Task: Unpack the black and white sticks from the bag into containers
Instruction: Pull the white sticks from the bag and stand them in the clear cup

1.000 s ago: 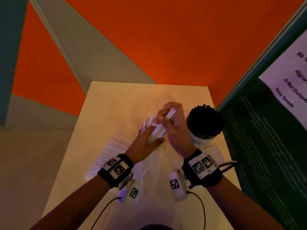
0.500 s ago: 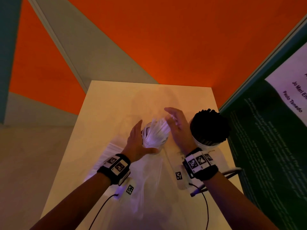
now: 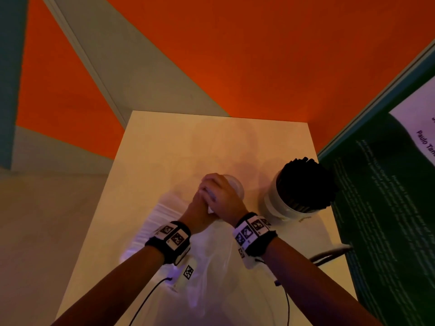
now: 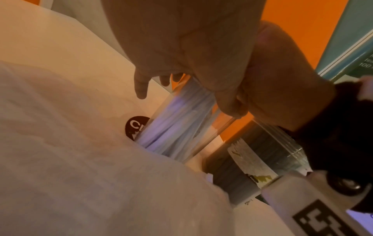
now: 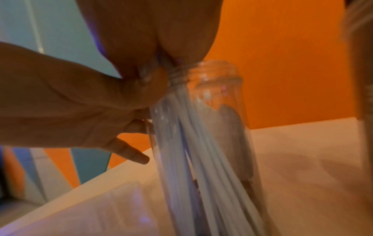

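Bare forearms, no sleeves. Each wrist carries a black fabric band: left wristband (image 3: 171, 241), right wristband (image 3: 255, 234). Both bands bear white plates printed with square black-and-white coded markers. A white rectangular camera housing hangs beneath each band, the left housing (image 3: 186, 272) showing one further coded marker, the right housing (image 3: 244, 256) another. A thin black cable (image 3: 150, 295) leaves the left housing; a second black cable (image 3: 287, 304) leaves the right.
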`<state>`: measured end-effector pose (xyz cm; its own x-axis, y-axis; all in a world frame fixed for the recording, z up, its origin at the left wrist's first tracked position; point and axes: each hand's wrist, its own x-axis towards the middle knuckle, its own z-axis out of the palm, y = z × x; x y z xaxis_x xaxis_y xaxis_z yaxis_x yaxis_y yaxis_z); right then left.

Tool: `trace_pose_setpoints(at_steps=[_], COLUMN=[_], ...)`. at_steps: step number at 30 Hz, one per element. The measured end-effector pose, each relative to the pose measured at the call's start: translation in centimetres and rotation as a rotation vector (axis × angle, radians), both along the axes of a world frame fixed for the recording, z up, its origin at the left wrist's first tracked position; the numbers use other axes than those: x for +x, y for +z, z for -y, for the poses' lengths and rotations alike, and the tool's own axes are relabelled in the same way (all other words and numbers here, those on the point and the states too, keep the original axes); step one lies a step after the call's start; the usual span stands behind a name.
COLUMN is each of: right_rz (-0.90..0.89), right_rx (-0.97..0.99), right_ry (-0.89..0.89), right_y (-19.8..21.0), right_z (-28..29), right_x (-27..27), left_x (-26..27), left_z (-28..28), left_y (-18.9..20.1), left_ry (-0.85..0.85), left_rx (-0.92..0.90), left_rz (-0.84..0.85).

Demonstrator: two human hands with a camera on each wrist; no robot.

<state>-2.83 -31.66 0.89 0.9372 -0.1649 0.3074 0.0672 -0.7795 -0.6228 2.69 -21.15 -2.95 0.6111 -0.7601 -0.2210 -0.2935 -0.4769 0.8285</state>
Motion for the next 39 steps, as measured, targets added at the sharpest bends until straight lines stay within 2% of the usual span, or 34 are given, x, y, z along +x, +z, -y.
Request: trace_pose_setpoints(at_steps=[2, 4, 6, 9, 12, 14, 21, 24, 26, 27, 29, 31, 33, 34, 37, 39], right_rz=[0.048, 0.077, 0.129, 0.091, -0.101, -0.128, -0.04, 0.114, 0.147, 0.073, -0.271, -0.672, -0.918, -0.933, -0.797, -0.736], right_rx=[-0.004, 0.125, 0.263, 0.304, 0.145, 0.078, 0.112, 0.048, -0.025, -0.005, 0.096, 0.074, -0.013, -0.03, -0.002, 0.055], right_ry=[-0.077, -0.178, -0.305, -0.419, -0.309, -0.284, -0.254, -0.242, -0.189, -0.133, -0.002, 0.176, 0.285, 0.292, 0.18, 0.108], right_y=[-0.1, 0.3, 0.7, 0.5, -0.1, 0.1, 1.8, 2.3, 1.9, 1.6, 1.1, 0.0, -1.3, -1.8, -3.0, -3.4], right_z=[0.5, 1.3, 2.3, 3.4, 3.6, 3.7, 3.6, 2.5, 1.3, 0.5, -1.1, -2.5, -4.1, -5.1, -7.6, -8.8], right_x=[0.2, 0.2, -0.1, -0.9, -1.5, -1.6, -4.0, -7.1, -9.4, -10.4, -11.8, -12.4, -12.6, -12.5, -11.9, -11.1], left_x=[0.0, 0.1, 0.2, 0.2, 0.0, -0.1, -3.0, -4.5, -5.3, -5.5, -5.9, -6.1, -6.3, -6.3, -6.6, -6.8], left_z=[0.1, 0.2, 0.0, -0.3, -0.5, -1.0, -5.5, -7.3, -8.0, -8.2, -8.4, -8.5, -8.8, -8.9, -9.3, -9.4], left_y=[0.3, 0.7, 0.5, 0.4, 0.5, 0.4, 1.1, 0.9, 0.8, 0.9, 1.4, 2.1, 3.1, 3.6, 4.9, 5.4], left_ry=[-0.038, -0.04, -0.039, -0.036, -0.025, 0.006, 0.025, -0.113, -0.245, -0.314, -0.392, -0.386, -0.361, -0.345, -0.285, -0.266], left_rx=[-0.101, -0.184, -0.2, -0.199, -0.078, 0.033, 0.187, 0.343, 0.484, 0.539, 0.567, 0.49, 0.383, 0.331, 0.209, 0.18], left_rz=[-0.001, -0.017, -0.025, -0.035, -0.062, -0.068, 0.189, 0.145, 0.104, 0.11, 0.146, 0.141, 0.112, 0.092, -0.017, -0.028])
